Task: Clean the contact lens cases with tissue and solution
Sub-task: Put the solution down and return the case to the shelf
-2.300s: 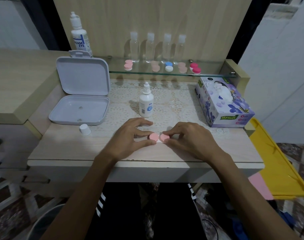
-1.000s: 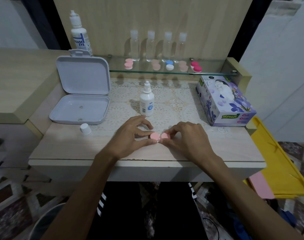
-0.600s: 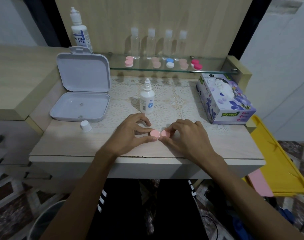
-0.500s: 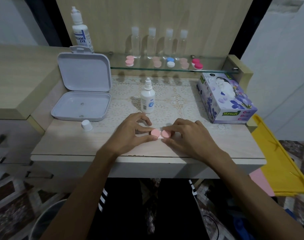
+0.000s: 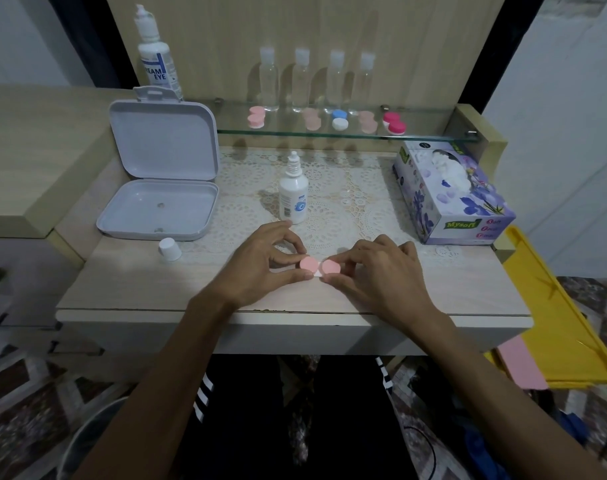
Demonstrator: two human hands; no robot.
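Surroundings: a small white solution bottle [image 5: 293, 195] stands upright on the bench [image 5: 128, 285], its nozzle bare, just behind the left hand [image 5: 260, 263]. A loose white cap [image 5: 169, 249] sits near the front left, just in front of an open white box [image 5: 160, 188] whose lid stands raised. A floral tissue box [image 5: 451, 195] lies at the right rear, well apart from the hands. Behind, a glass shelf [image 5: 433, 136] carries four clear bottles [image 5: 317, 81] and a row of spare lens cases [image 5: 340, 119] in pink, blue-and-white and red. A tall solution bottle [image 5: 156, 57] stands at the rear left. A yellow tray [image 5: 551, 306] lies off the bench's right edge. Nothing stands between the hands and the small bottle.

Task item: the pink contact lens case [image 5: 320, 265] lies at the front centre of the bench, both caps facing up, its long axis running left to right.

Grips: the left hand's grip is clamped on the left cap between thumb and forefinger. The right hand [image 5: 378, 271] pinches the right cap likewise.
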